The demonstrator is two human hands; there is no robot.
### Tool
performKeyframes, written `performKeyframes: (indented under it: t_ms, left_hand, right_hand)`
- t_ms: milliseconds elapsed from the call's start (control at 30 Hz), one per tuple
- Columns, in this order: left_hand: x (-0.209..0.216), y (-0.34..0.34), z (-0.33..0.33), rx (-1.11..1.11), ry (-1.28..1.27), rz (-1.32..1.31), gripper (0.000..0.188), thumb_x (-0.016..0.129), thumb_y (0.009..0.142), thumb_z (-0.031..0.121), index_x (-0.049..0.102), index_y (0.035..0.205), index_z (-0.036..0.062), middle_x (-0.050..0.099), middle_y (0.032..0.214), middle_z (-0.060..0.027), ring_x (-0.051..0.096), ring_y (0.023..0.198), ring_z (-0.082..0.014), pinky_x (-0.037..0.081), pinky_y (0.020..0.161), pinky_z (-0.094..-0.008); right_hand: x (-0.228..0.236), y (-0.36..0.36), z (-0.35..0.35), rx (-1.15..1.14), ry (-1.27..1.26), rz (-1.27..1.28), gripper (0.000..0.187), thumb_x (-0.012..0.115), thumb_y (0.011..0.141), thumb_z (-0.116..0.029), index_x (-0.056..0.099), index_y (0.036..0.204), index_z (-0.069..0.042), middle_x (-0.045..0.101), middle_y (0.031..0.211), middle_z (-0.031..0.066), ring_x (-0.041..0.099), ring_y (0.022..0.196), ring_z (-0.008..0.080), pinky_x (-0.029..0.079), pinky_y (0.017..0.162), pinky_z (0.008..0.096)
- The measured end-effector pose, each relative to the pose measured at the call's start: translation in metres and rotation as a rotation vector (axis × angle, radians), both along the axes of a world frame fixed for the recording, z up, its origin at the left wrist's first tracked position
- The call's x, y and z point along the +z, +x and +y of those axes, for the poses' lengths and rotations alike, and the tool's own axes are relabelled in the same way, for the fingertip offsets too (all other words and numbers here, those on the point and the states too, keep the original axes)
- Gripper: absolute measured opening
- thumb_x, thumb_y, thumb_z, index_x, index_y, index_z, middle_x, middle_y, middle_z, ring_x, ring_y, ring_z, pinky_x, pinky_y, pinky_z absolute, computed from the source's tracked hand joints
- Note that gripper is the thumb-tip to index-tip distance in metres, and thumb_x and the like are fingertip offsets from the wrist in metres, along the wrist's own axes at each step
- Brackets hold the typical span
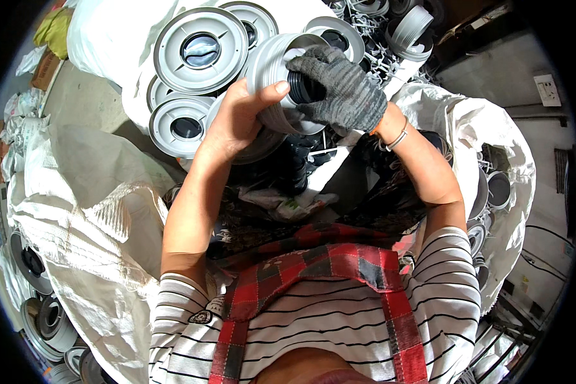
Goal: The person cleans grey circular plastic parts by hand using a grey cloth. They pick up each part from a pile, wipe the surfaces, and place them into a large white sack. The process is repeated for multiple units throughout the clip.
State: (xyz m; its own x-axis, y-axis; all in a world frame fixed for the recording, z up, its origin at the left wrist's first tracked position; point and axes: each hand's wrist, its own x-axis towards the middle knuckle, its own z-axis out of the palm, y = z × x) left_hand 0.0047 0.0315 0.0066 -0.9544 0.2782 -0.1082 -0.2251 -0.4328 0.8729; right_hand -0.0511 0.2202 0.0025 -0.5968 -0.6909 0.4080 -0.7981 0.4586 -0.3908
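Note:
My bare left hand [235,120] grips a grey ribbed plastic cylinder [269,67] from its near left side, the thumb lying over the wall. My right hand [347,86] wears a grey knitted glove. Its fingers close over the cylinder's open right end, by a black ribbed ring [301,88] inside; how far they reach in is hidden. The cylinder is held tilted on its side. Behind it lie several round grey plastic flanged parts with black centres, among them a large one [200,50] and a lower one [184,127].
At the upper right is a heap of thin white plastic pieces [372,32] beside a grey ring-shaped part [411,31]. White woven sacks stand at the left [77,192] and right [518,153], with grey round parts in the right one. More grey parts [51,317] lie lower left.

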Motion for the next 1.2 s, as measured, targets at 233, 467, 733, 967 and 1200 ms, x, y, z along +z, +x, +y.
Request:
performKeyframes:
  t_ms: [233, 467, 733, 967, 1200]
  left_hand:
    - [-0.002, 0.002, 0.011, 0.072, -0.134, 0.053, 0.029, 0.068, 0.079, 0.015, 0.057, 0.096, -0.0052, 0.062, 0.077, -0.0089, 0.062, 0.068, -0.0171, 0.053, 0.064, -0.0291]
    - [-0.012, 0.014, 0.022, 0.251, -0.690, 0.321, 0.062, 0.080, 0.067, 0.018, 0.045, 0.114, -0.0012, 0.062, 0.095, -0.0126, 0.062, 0.085, -0.0195, 0.051, 0.073, -0.0305]
    - [-0.037, -0.003, 0.010, 0.168, -0.955, 1.151, 0.079, 0.079, 0.062, 0.007, 0.037, 0.129, 0.0032, 0.037, 0.137, -0.0219, 0.033, 0.131, -0.0359, 0.027, 0.107, -0.0416]
    - [-0.016, -0.008, -0.017, 0.013, -1.127, 0.999, 0.074, 0.069, 0.068, -0.001, 0.040, 0.135, 0.0098, 0.042, 0.135, -0.0183, 0.034, 0.130, -0.0349, 0.031, 0.106, -0.0406]
    - [-0.021, -0.007, -0.013, -0.043, -1.126, 1.073, 0.078, 0.069, 0.068, -0.001, 0.037, 0.138, 0.0108, 0.044, 0.135, -0.0159, 0.039, 0.128, -0.0285, 0.034, 0.103, -0.0379]
  right_hand:
    - [-0.009, 0.001, -0.004, -0.197, -0.219, -0.191, 0.063, 0.078, 0.062, -0.031, 0.055, 0.113, -0.002, 0.059, 0.103, 0.0158, 0.056, 0.099, 0.0308, 0.045, 0.088, 0.0390]
    - [-0.025, -0.010, -0.004, -0.123, -0.563, -0.835, 0.041, 0.072, 0.073, -0.028, 0.060, 0.097, 0.002, 0.065, 0.083, 0.0137, 0.065, 0.074, 0.0196, 0.052, 0.066, 0.0308]
    - [-0.081, -0.038, 0.013, 0.649, -1.005, -1.332, 0.035, 0.041, 0.095, -0.021, 0.047, 0.127, -0.007, 0.057, 0.120, 0.0085, 0.056, 0.107, 0.0209, 0.042, 0.097, 0.0348]
    - [-0.070, -0.042, 0.022, 0.635, -1.215, -1.441, 0.039, 0.045, 0.093, -0.022, 0.044, 0.129, -0.008, 0.055, 0.122, 0.0077, 0.054, 0.109, 0.0199, 0.044, 0.095, 0.0343]
    - [-0.056, -0.033, 0.019, 0.445, -1.200, -1.351, 0.036, 0.041, 0.096, -0.022, 0.045, 0.128, -0.007, 0.057, 0.117, 0.0071, 0.058, 0.102, 0.0196, 0.048, 0.089, 0.0309]
